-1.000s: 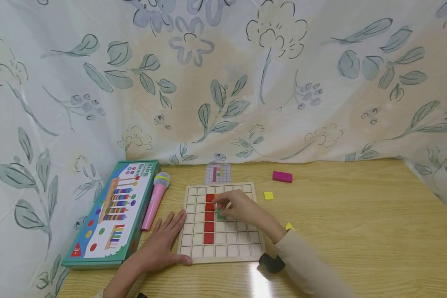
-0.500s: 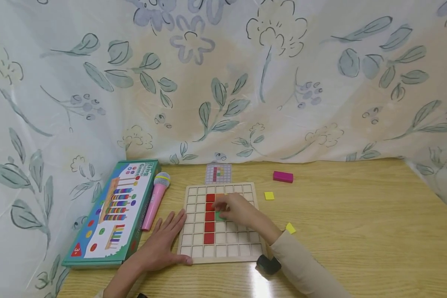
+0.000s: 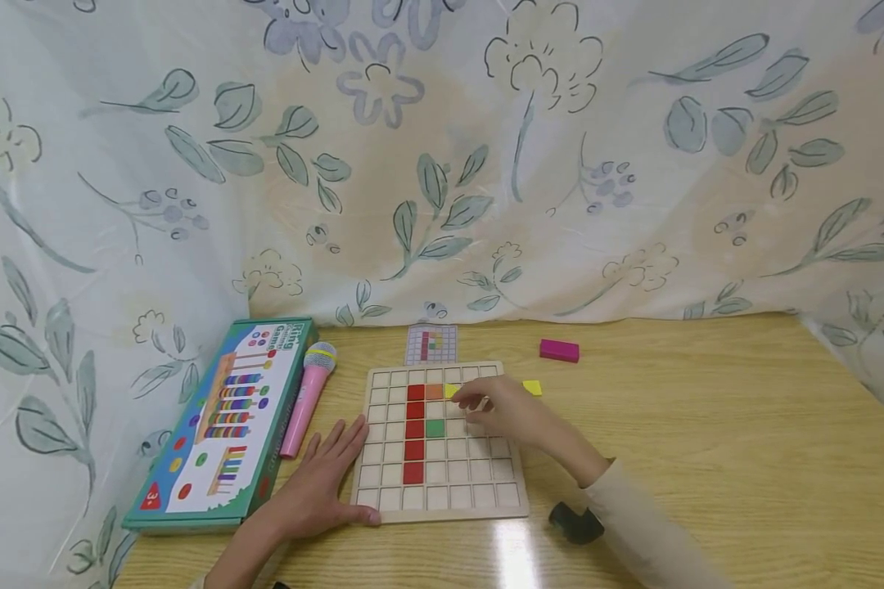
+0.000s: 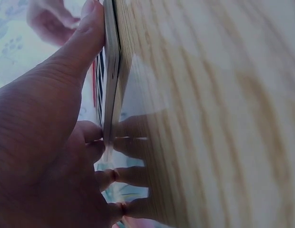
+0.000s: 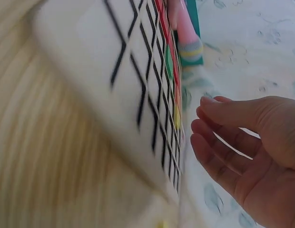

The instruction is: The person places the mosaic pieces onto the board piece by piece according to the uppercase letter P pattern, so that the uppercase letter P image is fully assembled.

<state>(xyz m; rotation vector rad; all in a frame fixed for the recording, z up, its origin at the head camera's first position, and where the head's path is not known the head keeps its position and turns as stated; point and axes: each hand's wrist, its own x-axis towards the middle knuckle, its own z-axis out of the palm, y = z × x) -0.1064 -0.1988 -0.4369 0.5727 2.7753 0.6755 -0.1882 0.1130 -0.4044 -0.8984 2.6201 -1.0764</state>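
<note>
A wooden grid board [image 3: 442, 514] lies on the table. It bears a column of red squares [image 3: 414, 450], with an orange square [image 3: 434, 391], a yellow square [image 3: 452, 391] and a green square [image 3: 435, 428] to their right. My left hand [image 3: 317, 495] rests at the board's left side, fingers spread along the edge and thumb at the near corner. My right hand [image 3: 508, 415] hovers over the right part of the grid. In the right wrist view its fingers [image 5: 219, 164] are loosely bent, with nothing between them.
Behind the board lies a pattern card [image 3: 431, 343]. A loose yellow square [image 3: 533, 388] and a magenta block [image 3: 559, 350] lie to the right. At left are a pink toy microphone [image 3: 312, 397] and a game box [image 3: 224, 421]. A floral curtain [image 3: 442, 164] hangs behind.
My right hand has drawn away to the right from the green square, which stays in its cell. The forearm now covers the nearer loose yellow piece. My left hand keeps its place.
</note>
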